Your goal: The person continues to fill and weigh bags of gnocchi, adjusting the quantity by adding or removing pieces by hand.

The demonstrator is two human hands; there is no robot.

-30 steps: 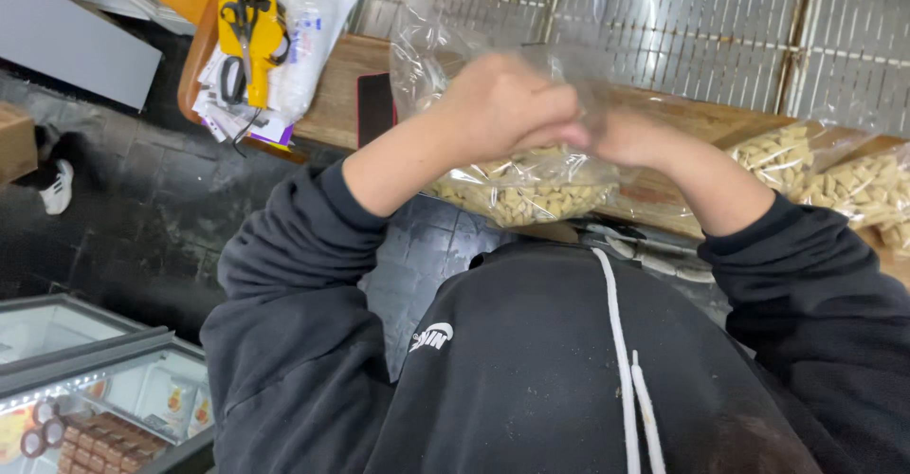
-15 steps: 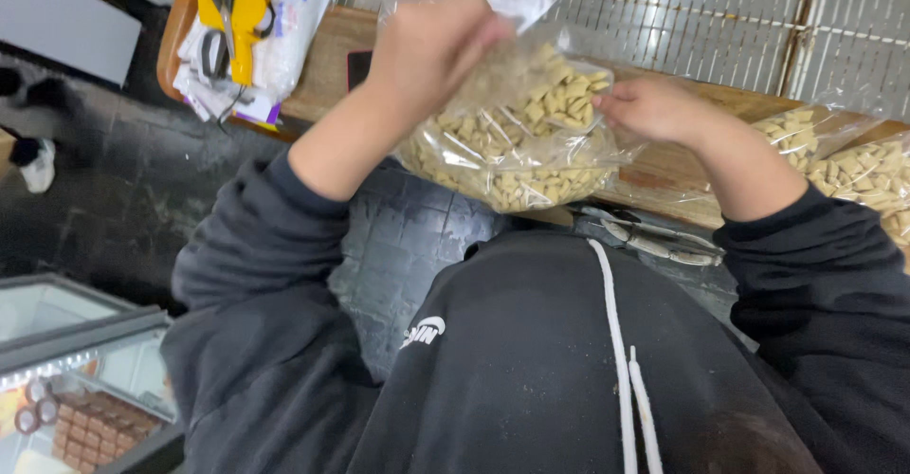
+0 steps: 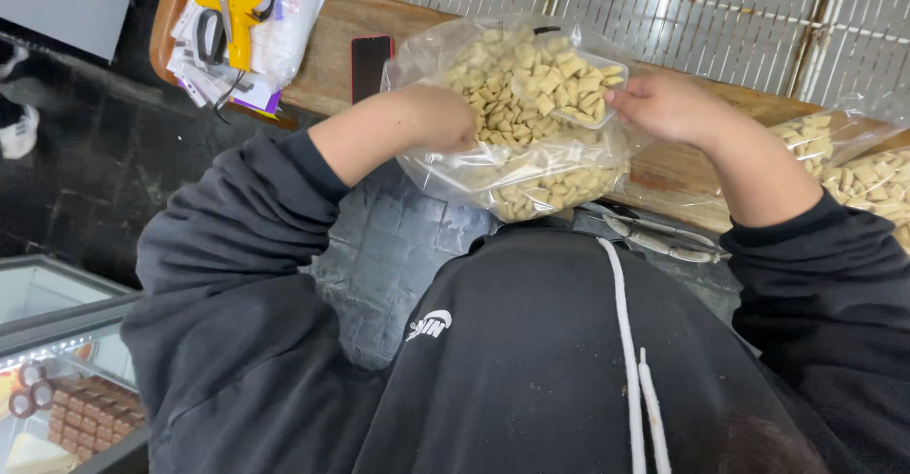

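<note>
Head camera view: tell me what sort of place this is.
Probably a small shop's packing counter. Both hands hold a clear bag of beige snack pieces over a wooden counter; more filled bags lie right, and a glass display case stands lower left.

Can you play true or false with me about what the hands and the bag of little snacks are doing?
1. Both hands hold the bag. True: left hand, right hand.
2. The bag is empty. False: it holds pale square pieces.
3. A phone lies on the wooden counter. True.
4. The sleeves are red. False: they are dark.
5. More filled bags lie at the right. True.
</note>
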